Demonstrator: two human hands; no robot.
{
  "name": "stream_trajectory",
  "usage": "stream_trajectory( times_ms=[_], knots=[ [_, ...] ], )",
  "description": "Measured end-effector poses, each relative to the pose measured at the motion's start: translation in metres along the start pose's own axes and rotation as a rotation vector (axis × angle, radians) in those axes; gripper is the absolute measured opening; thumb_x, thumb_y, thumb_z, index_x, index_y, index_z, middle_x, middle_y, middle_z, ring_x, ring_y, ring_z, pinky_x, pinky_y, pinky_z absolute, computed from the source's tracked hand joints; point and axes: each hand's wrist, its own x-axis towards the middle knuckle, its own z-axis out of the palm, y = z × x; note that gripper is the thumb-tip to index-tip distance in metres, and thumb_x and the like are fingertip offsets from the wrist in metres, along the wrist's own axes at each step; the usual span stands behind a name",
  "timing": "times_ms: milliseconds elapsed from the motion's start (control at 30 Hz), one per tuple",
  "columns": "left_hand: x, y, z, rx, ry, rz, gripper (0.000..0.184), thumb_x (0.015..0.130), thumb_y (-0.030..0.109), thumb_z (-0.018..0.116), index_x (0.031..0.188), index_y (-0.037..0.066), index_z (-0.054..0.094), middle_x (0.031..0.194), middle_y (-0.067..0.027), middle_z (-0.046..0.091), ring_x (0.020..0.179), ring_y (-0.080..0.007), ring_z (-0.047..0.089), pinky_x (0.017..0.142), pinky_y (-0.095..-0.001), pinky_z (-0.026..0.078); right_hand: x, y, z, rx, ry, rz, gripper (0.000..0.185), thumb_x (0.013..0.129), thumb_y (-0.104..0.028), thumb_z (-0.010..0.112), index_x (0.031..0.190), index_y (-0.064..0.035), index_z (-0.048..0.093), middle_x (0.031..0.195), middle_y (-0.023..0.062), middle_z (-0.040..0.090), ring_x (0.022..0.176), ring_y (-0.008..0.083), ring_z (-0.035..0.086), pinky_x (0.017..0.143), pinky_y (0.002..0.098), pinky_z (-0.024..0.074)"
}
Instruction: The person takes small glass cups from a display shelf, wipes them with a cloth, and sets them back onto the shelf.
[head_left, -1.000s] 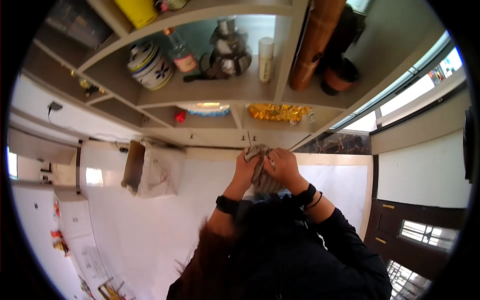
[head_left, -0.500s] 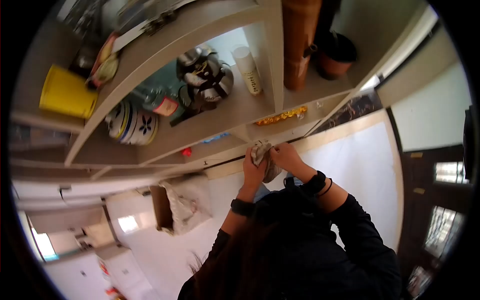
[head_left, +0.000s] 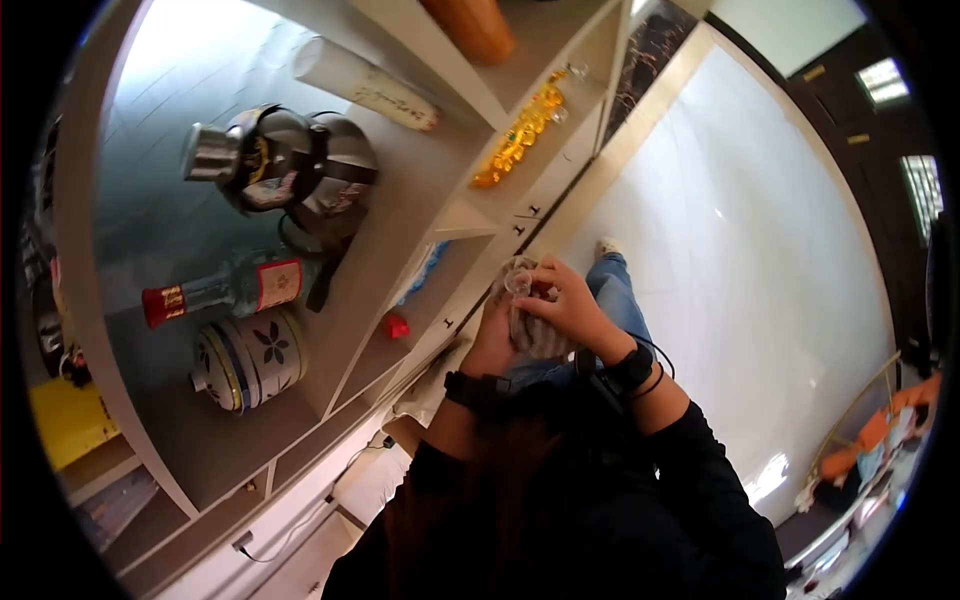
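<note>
Centrally in the frame, one small clear glass [head_left: 518, 284] is pinched by your right hand [head_left: 568, 305], against one cloth [head_left: 538, 337] gripped in your left hand [head_left: 488, 343]; a loosened pinch or snagging fabric could drop it. Shelf [head_left: 395, 212], upper left: one white cylinder [head_left: 365, 84], one dark flask [head_left: 290, 162], one bottle [head_left: 238, 285], one jar [head_left: 255, 358].
</note>
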Motion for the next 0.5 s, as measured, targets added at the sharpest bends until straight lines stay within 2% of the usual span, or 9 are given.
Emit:
stream_trajectory(
  times_ms=[133,167,267,333,433,500],
  knots=[
    [0.011,-0.002,0.008,0.283,0.123,0.041,0.026,0.084,0.013,0.043,0.105,-0.003,0.047,0.097,-0.0117,0.054,0.083,-0.0197,0.056,0.07,-0.0286,0.047,-0.012,0.003,-0.01,-0.037,0.057,-0.01,0.024,0.065,-0.017,0.065,0.085,-0.0063,0.056,0.078,0.0077,0.045,0.068,0.022,0.049,0.06,0.0287,0.0413],
    [0.015,-0.002,0.012,0.289,0.092,0.086,0.023,0.083,0.009,0.045,0.102,-0.004,0.049,0.094,-0.0103,0.055,0.081,-0.0176,0.056,0.066,-0.0268,0.047,-0.013,0.003,-0.015,-0.042,0.065,-0.008,0.024,0.065,-0.017,0.065,0.085,-0.0063,0.056,0.078,0.0077,0.045,0.068,0.022,0.049,0.06,0.0287,0.0413],
    [0.022,0.0,0.033,0.445,0.05,0.181,0.025,0.083,0.012,0.046,0.104,-0.001,0.047,0.098,-0.0093,0.053,0.085,-0.0172,0.054,0.071,-0.0275,0.046,-0.015,0.002,-0.027,-0.077,0.083,-0.047,0.025,0.066,-0.017,0.064,0.086,-0.0061,0.054,0.082,0.0084,0.046,0.073,0.0254,0.049,0.062,0.0302,0.0417],
    [0.028,-0.005,0.044,0.439,0.051,0.211,0.025,0.084,0.011,0.045,0.105,-0.001,0.046,0.098,-0.0086,0.054,0.085,-0.0168,0.054,0.071,-0.0272,0.046,-0.015,0.005,-0.033,-0.08,0.173,-0.089,0.025,0.066,-0.016,0.063,0.087,-0.0062,0.053,0.086,0.0101,0.048,0.079,0.0294,0.049,0.065,0.0324,0.0416],
    [0.034,-0.013,0.062,0.387,0.038,0.285,0.025,0.084,0.011,0.045,0.106,0.0,0.045,0.098,-0.0078,0.053,0.087,-0.0164,0.054,0.072,-0.0265,0.045,-0.013,0.006,-0.053,-0.168,0.157,-0.133,0.025,0.068,-0.016,0.062,0.088,-0.0054,0.052,0.089,0.012,0.049,0.083,0.0318,0.048,0.067,0.0349,0.0414],
    [0.037,-0.017,0.075,0.262,0.081,0.276,0.022,0.083,0.007,0.046,0.102,-0.003,0.048,0.095,-0.0072,0.055,0.084,-0.0132,0.053,0.071,-0.0246,0.044,-0.012,0.01,-0.064,-0.199,0.221,-0.185,0.025,0.068,-0.016,0.062,0.088,-0.0047,0.051,0.088,0.0126,0.051,0.083,0.032,0.049,0.068,0.0354,0.0412]
  ],
)
